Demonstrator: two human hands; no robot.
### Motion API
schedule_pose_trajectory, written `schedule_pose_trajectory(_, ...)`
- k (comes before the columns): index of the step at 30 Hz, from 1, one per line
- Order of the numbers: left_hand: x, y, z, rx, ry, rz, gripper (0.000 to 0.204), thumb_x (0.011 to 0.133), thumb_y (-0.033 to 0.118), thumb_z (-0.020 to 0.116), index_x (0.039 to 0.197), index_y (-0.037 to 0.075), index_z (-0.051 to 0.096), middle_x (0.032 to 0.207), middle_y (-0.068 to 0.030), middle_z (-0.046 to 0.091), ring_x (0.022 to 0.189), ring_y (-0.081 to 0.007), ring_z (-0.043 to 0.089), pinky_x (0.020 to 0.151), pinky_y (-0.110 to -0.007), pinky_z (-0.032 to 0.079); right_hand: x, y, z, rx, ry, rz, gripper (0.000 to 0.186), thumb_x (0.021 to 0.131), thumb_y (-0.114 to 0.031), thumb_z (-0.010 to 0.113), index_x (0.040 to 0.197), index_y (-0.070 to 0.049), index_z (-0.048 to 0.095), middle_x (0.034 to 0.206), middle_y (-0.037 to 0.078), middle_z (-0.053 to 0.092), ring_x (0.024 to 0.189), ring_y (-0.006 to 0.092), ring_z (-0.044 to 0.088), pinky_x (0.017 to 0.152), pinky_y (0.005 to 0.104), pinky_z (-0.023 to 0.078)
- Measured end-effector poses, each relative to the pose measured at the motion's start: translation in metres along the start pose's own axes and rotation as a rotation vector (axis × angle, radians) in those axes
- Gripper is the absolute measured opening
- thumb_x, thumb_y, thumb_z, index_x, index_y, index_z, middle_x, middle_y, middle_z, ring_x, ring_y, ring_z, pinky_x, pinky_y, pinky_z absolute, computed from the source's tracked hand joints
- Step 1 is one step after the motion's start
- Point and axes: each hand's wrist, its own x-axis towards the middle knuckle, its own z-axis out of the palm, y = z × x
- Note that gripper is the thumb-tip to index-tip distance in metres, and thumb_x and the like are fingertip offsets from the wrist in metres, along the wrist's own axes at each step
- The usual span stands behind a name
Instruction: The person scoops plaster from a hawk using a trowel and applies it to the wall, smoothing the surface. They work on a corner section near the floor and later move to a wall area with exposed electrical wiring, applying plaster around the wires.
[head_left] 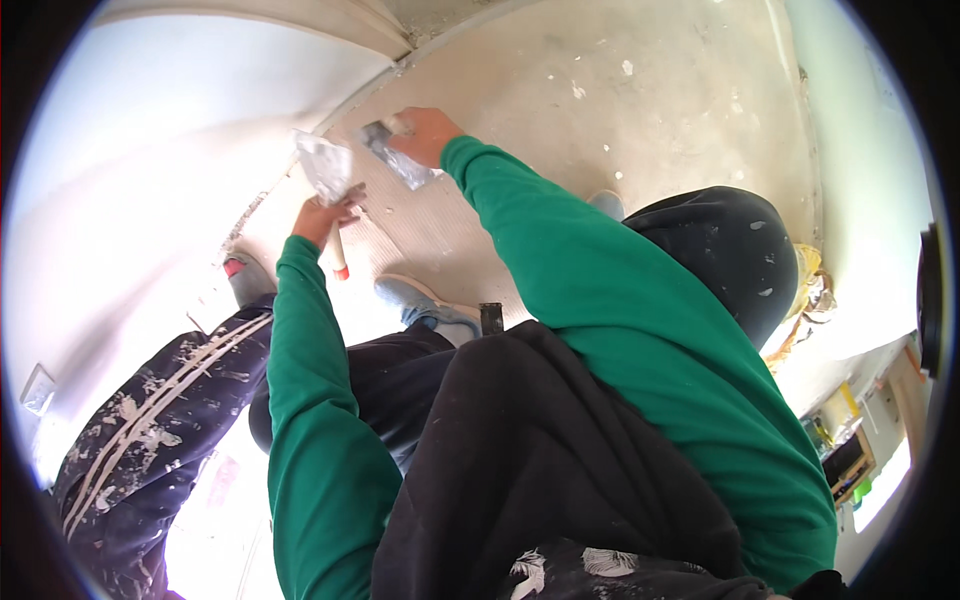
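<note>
My left hand is closed around a putty knife. Its wide blade, smeared with white, points up by the wall, and the pale handle with a red end sticks out below my fingers. To the right, my right hand grips a flat rectangular trowel by its top edge. Grey-white filler coats part of the trowel's metal face. The two blades are a short way apart, low over the floor near the foot of the wall; whether either touches a surface I cannot tell.
A white wall curves along the left, meeting the stained floor. Another person's paint-spattered trouser leg and shoe are close on my left. My blue shoe is planted ahead. Crumpled yellow wrapping lies at the right wall.
</note>
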Motion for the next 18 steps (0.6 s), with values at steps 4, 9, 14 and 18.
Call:
schedule_pose_trajectory(4, 0.006, -0.014, -0.001, 0.821, 0.003, -0.259, 0.053, 0.069, 0.006, 0.067, 0.121, -0.002, 0.059, 0.114, -0.0183, 0.067, 0.106, -0.0221, 0.064, 0.089, -0.032, 0.052, 0.022, 0.038, 0.012, 0.640, 0.179, 0.310, 0.063, 0.075, -0.027, 0.068, 0.130, 0.001, 0.054, 0.131, 0.023, 0.055, 0.118, 0.0313, 0.056, 0.098, 0.0377, 0.045)
schedule_pose_trajectory(9, 0.009, -0.046, 0.015, 1.070, -0.120, -0.125, 0.097, 0.068, 0.002, 0.064, 0.151, 0.006, 0.015, 0.130, -0.0258, 0.055, 0.123, -0.0382, 0.053, 0.103, -0.038, 0.044, 0.061, 0.051, 0.051, 1.007, 0.472, 0.394, 0.078, 0.076, -0.018, 0.068, 0.143, 0.003, 0.032, 0.120, 0.027, 0.058, 0.088, 0.0319, 0.068, 0.073, 0.0385, 0.057)
schedule_pose_trajectory(14, 0.019, -0.044, 0.018, 1.015, -0.174, -0.225, 0.101, 0.067, 0.002, 0.065, 0.152, 0.004, 0.009, 0.138, -0.0277, 0.047, 0.125, -0.0374, 0.051, 0.103, -0.037, 0.044, 0.081, 0.029, 0.065, 1.424, 0.440, 0.468, 0.043, 0.081, -0.007, 0.061, 0.121, 0.003, 0.047, 0.106, 0.022, 0.062, 0.084, 0.0367, 0.068, 0.059, 0.0474, 0.062)
schedule_pose_trajectory(18, 0.018, -0.048, 0.022, 1.032, -0.093, -0.238, 0.102, 0.066, 0.002, 0.064, 0.153, 0.011, 0.012, 0.116, -0.0233, 0.063, 0.111, -0.0354, 0.060, 0.094, -0.039, 0.049, 0.090, 0.022, 0.067, 1.476, 0.453, 0.547, 0.036, 0.081, -0.006, 0.062, 0.115, 0.003, 0.052, 0.102, 0.022, 0.063, 0.084, 0.0385, 0.068, 0.063, 0.0502, 0.063)
